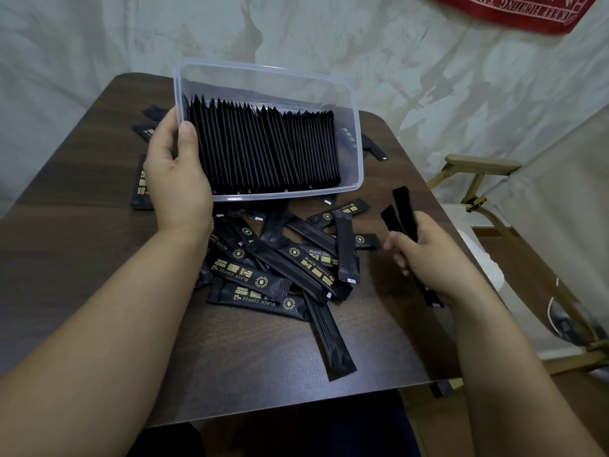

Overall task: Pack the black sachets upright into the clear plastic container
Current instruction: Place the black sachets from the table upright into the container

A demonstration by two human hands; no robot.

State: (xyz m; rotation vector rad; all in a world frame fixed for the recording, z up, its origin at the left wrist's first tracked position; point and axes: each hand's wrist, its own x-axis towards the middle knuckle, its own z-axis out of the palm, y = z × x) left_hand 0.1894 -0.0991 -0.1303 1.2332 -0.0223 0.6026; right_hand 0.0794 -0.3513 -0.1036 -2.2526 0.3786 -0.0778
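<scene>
Container (357,133) sits tilted toward the person at the far middle of the table (82,258), left hand (174,179) gripping its left end with thumb over the rim, right hand (425,255) closed round two held sachets (400,206) at the near right. To do this step well, hold that tilt so the row (263,146) leans left, square the two sticks and slide them end-down into the gap at the right (likely tight). Sachets are slim matte black sticks with gold print; a loose pile (280,268) lies just near of the container.
</scene>
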